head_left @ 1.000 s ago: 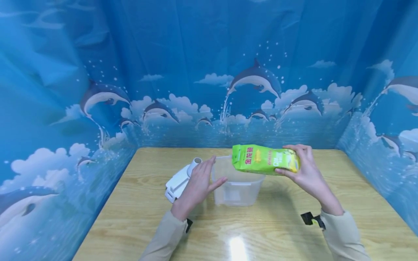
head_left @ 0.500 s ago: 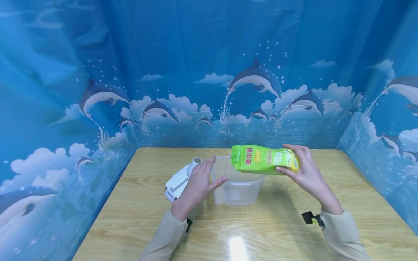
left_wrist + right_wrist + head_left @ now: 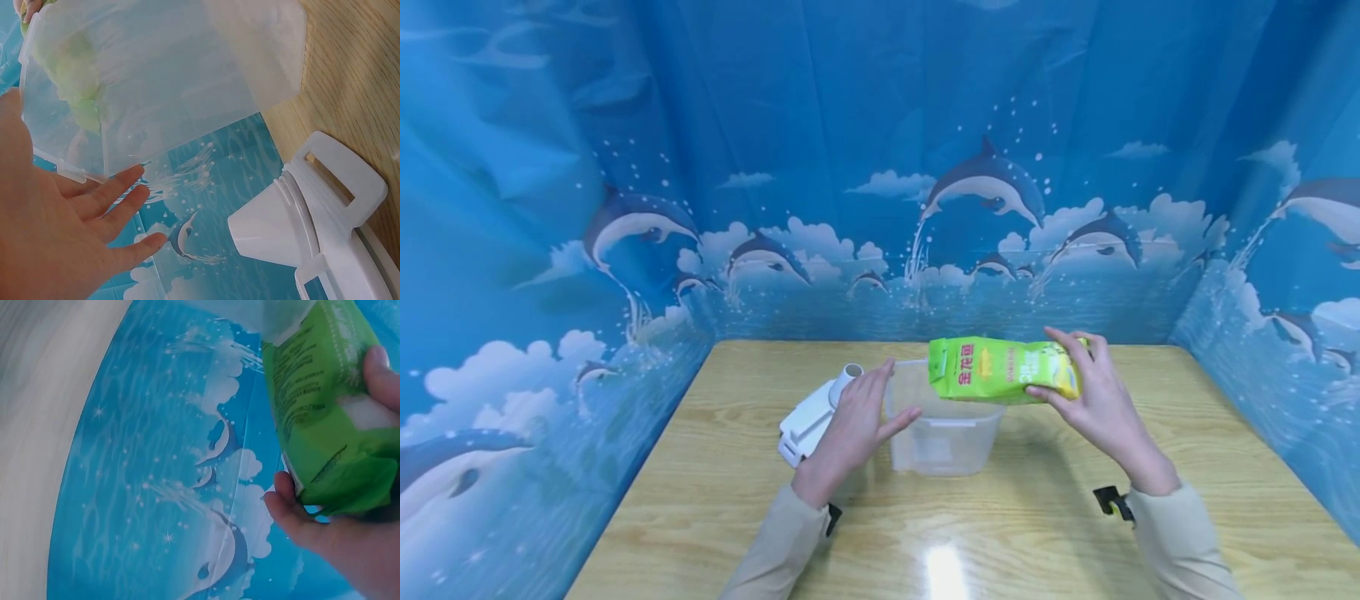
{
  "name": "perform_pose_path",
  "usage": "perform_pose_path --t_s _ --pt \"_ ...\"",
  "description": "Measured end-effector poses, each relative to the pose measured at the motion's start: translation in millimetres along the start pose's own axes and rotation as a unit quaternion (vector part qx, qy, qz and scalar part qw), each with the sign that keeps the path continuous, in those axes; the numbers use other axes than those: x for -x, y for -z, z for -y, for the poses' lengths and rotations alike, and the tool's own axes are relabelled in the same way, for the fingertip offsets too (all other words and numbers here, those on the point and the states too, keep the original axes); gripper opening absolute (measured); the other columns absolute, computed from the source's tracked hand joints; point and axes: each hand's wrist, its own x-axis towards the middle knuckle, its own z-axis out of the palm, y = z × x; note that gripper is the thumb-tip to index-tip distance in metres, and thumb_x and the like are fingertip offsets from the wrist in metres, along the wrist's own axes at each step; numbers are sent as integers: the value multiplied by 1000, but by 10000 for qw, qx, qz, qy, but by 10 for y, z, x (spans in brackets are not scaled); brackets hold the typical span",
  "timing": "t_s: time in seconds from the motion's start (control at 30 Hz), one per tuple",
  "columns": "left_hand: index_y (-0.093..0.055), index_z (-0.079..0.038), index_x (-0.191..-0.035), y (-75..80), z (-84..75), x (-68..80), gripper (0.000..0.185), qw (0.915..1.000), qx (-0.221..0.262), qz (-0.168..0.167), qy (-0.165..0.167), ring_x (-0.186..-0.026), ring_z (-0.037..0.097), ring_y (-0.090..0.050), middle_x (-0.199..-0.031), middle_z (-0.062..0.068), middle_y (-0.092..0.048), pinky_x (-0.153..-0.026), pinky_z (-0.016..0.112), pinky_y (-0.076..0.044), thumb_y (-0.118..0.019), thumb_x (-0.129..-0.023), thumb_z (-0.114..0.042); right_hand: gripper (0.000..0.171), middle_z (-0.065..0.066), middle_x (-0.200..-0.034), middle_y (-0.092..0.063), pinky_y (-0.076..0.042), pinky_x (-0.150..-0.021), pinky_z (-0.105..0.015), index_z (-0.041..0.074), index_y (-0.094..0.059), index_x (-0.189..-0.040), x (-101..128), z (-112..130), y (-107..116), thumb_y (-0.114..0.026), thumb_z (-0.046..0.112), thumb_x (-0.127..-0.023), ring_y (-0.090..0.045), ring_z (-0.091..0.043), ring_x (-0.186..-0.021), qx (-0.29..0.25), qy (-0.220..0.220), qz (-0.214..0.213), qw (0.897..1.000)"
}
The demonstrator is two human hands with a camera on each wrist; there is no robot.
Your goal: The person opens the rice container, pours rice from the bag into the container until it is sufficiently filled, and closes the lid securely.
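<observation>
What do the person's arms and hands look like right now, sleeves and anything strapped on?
Both hands, left hand and right hand, are bare, no gloves. Long beige sleeves reach the wrists. A small black device sits at the right wrist, another black piece at the left.

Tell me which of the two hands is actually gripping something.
The right hand: its fingers and thumb wrap round the green packet, held above the clear plastic container. The left hand only rests straight-fingered against the container's side.
</observation>
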Motion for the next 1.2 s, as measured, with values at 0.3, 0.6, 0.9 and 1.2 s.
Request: perform_pose_path --t_s 0.3,0.6,0.9,1.2 --pt "-27 -1 -158 -1 5 5 88 10000 12 4 34 -145 35 -38 -156 18 -43 -121 55 -28 -52 -99 -60 88 -28 -126 -43 -42 -84 -68 12 -46 -150 -1 -44 -34 -91 15 -74 -45 -44 -112 334 515 -274 9977" --pt "-28 0 -158 -5 16 13 87 10000 42 -63 -9 -144 35 -39 -155 18 -44 -121 56 -29 -52 -99 -60 75 -27 -121 -46 -45 -83 -62 14 -56 -140 -16 -109 -35 -90 24 -74 -50 -43 -105 845 1206 -454 9881" --pt "-27 -1 -158 -14 26 10 87 10000 87 -9 46 -145 35 -38 -156 18 -43 -121 55 -27 -53 -99 -59 77 -25 -116 -55 -34 -98 -74 21 -63 -134 -53 -117 -28 -33 80 -93 -53 -45 -105 1684 1775 -797 9663" --pt "-26 -1 -159 -15 21 -2 87 10000 47 4 -8 -145 35 -38 -156 18 -43 -121 57 -27 -53 -99 -59 76 -25 -116 -56 -37 -94 -69 23 -63 -134 -50 -127 -11 -34 80 -93 -54 -44 -105 1772 1817 -847 9635"
